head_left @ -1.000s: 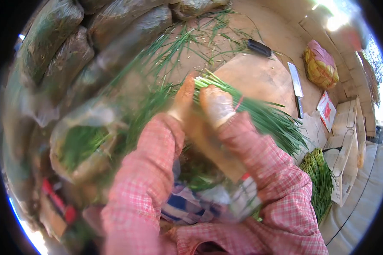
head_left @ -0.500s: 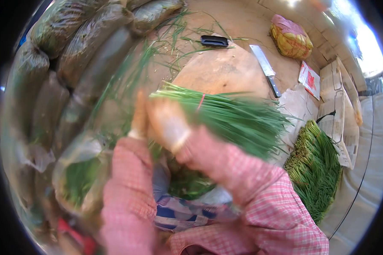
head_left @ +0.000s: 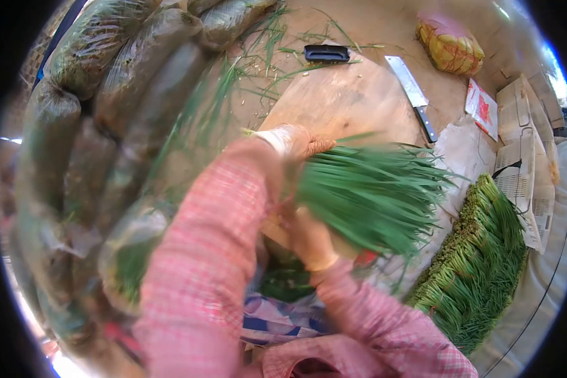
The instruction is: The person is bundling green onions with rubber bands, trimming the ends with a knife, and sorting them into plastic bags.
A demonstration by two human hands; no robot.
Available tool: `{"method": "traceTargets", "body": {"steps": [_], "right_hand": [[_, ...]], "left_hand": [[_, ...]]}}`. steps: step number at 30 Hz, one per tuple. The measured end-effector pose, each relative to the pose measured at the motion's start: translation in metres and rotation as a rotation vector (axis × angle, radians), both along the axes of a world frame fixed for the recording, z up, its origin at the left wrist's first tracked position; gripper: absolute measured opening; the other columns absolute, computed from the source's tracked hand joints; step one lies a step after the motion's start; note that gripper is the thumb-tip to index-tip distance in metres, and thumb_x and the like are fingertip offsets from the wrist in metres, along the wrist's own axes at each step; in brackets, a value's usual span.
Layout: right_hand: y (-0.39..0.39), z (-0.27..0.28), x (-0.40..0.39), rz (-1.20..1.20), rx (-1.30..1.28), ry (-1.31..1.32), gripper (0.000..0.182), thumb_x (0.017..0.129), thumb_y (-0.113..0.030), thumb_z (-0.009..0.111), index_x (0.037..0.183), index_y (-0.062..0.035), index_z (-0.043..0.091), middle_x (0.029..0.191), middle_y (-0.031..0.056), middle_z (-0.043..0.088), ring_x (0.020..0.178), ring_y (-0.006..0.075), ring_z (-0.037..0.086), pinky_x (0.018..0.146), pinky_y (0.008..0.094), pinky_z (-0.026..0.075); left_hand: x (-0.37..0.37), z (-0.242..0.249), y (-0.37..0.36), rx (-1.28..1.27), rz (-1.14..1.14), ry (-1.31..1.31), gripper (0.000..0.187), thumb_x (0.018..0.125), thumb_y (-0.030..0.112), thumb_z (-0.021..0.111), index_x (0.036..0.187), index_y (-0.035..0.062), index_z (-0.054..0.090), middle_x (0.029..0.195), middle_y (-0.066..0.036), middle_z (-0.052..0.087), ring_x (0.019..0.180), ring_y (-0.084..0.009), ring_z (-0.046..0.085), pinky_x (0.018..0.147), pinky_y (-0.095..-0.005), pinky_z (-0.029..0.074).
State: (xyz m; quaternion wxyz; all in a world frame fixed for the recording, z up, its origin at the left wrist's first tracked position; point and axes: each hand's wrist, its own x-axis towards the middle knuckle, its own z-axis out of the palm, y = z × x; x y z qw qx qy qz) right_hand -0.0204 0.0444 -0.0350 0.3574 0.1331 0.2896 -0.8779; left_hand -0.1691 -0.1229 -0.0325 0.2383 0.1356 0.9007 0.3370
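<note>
A large bundle of long flat green leaves, like Chinese chives (head_left: 378,189), lies across a round wooden board (head_left: 346,101), leaf tips to the right. My left hand (head_left: 312,143) reaches over its stem end, fingers curled around the far side. My left forearm hides most of the pale stems. Against the near side of the bundle is my right hand (head_left: 310,236), blurred, its fingers bent in against the leaves. A cleaver-like knife (head_left: 409,91) with a black handle rests on the board's right edge.
Stuffed plastic bags (head_left: 132,94) crowd the left. A black tray (head_left: 326,54) sits at the back among loose leaves. Tied bundles of chives (head_left: 479,271) are stacked at the right, beside white plastic crates (head_left: 516,157). A yellow and pink package (head_left: 450,47) and a red-white packet (head_left: 482,110) lie behind.
My left hand has moved right, over the bundle's far side. My right hand has dropped from the stem ends to the near side. The red band is now mostly hidden. The view has shifted slightly.
</note>
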Motion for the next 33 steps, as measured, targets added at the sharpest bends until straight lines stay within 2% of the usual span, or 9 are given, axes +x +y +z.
{"method": "traceTargets", "body": {"steps": [2, 3, 4, 8, 12, 16, 18, 23, 33], "right_hand": [[0.002, -0.004, 0.005, 0.056, -0.083, -0.102, 0.035, 0.088, -0.015, 0.049, 0.121, -0.0052, 0.043, 0.115, 0.0082, 0.048, 0.104, 0.0219, 0.048, 0.091, 0.0347, 0.038], [0.004, 0.016, 0.006, 0.042, -0.053, -0.106, 0.039, 0.084, -0.016, 0.056, 0.12, -0.0045, 0.044, 0.115, 0.0087, 0.048, 0.104, 0.0221, 0.048, 0.091, 0.0367, 0.04], [0.007, 0.026, 0.008, 0.028, -0.019, -0.11, 0.043, 0.081, -0.016, 0.063, 0.119, -0.0038, 0.045, 0.115, 0.0092, 0.048, 0.105, 0.0223, 0.049, 0.092, 0.0388, 0.042], [0.008, 0.005, 0.024, 0.021, 0.022, 0.266, 0.043, 0.09, -0.021, 0.047, 0.126, 0.0014, 0.038, 0.125, 0.0123, 0.044, 0.115, 0.0248, 0.043, 0.1, 0.0367, 0.032], [0.005, 0.042, 0.016, 0.048, 0.008, 0.21, 0.058, 0.07, -0.018, 0.074, 0.118, -0.0038, 0.046, 0.111, 0.0073, 0.053, 0.101, 0.0213, 0.052, 0.087, 0.0354, 0.046], [-0.005, 0.056, -0.007, 0.017, 0.238, 0.81, 0.065, 0.065, -0.017, 0.077, 0.12, -0.0036, 0.045, 0.113, 0.0096, 0.053, 0.104, 0.0238, 0.051, 0.086, 0.0347, 0.045], [-0.014, 0.089, -0.039, -0.02, 0.262, 1.307, 0.063, 0.067, -0.019, 0.076, 0.119, -0.0033, 0.046, 0.113, 0.0095, 0.053, 0.104, 0.0236, 0.051, 0.086, 0.0347, 0.045], [-0.014, 0.141, -0.095, 0.084, 0.539, 1.753, 0.06, 0.069, -0.021, 0.074, 0.119, -0.003, 0.046, 0.113, 0.0095, 0.053, 0.103, 0.0228, 0.051, 0.085, 0.0344, 0.045], [0.015, 0.052, -0.116, 0.091, 0.748, 1.782, 0.056, 0.073, -0.024, 0.071, 0.118, -0.0022, 0.047, 0.111, 0.0093, 0.053, 0.101, 0.0213, 0.051, 0.084, 0.0339, 0.045]], "left_hand": [[0.032, 0.062, -0.001, 0.029, 0.012, -0.218, 0.044, 0.086, 0.037, 0.047, 0.117, 0.006, 0.051, 0.105, -0.017, 0.059, 0.098, -0.0314, 0.055, 0.086, -0.0375, 0.042], [0.047, 0.078, -0.002, 0.076, 0.14, -0.435, 0.062, 0.076, 0.047, 0.059, 0.121, 0.0062, 0.047, 0.096, -0.018, 0.061, 0.095, -0.0303, 0.057, 0.085, -0.0371, 0.042], [0.064, 0.092, -0.002, 0.044, 0.104, -0.372, 0.068, 0.072, 0.047, 0.063, 0.123, 0.0062, 0.044, 0.098, -0.02, 0.06, 0.097, -0.031, 0.056, 0.086, -0.0371, 0.042], [0.133, 0.108, -0.002, -0.009, 0.044, -0.056, 0.101, 0.055, 0.044, 0.077, 0.133, 0.004, 0.027, 0.113, -0.025, 0.049, 0.107, -0.0365, 0.048, 0.089, -0.0381, 0.04], [0.195, 0.103, 0.014, 0.157, 0.423, 0.221, 0.104, 0.055, 0.035, 0.078, 0.133, -0.0001, 0.019, 0.119, -0.025, 0.043, 0.111, -0.0376, 0.045, 0.09, -0.04, 0.039], [0.212, 0.132, 0.013, 0.12, 0.579, 0.579, 0.101, 0.053, 0.026, 0.081, 0.132, -0.0006, 0.024, 0.12, -0.022, 0.044, 0.109, -0.0347, 0.048, 0.09, -0.0382, 0.04], [0.208, 0.149, 0.01, 0.224, 0.644, 0.743, 0.098, 0.053, 0.023, 0.081, 0.131, -0.0003, 0.027, 0.122, -0.021, 0.043, 0.111, -0.0344, 0.046, 0.092, -0.0379, 0.038], [0.186, 0.182, 0.009, 0.269, 0.637, 1.194, 0.103, 0.052, 0.023, 0.084, 0.133, -0.0007, 0.024, 0.123, -0.02, 0.043, 0.112, -0.0321, 0.046, 0.094, -0.0356, 0.037], [0.182, 0.13, 0.024, 0.859, 0.558, 0.89, 0.094, 0.056, 0.021, 0.08, 0.132, 0.0022, 0.028, 0.122, -0.017, 0.045, 0.111, -0.0273, 0.047, 0.094, -0.034, 0.038]]}}
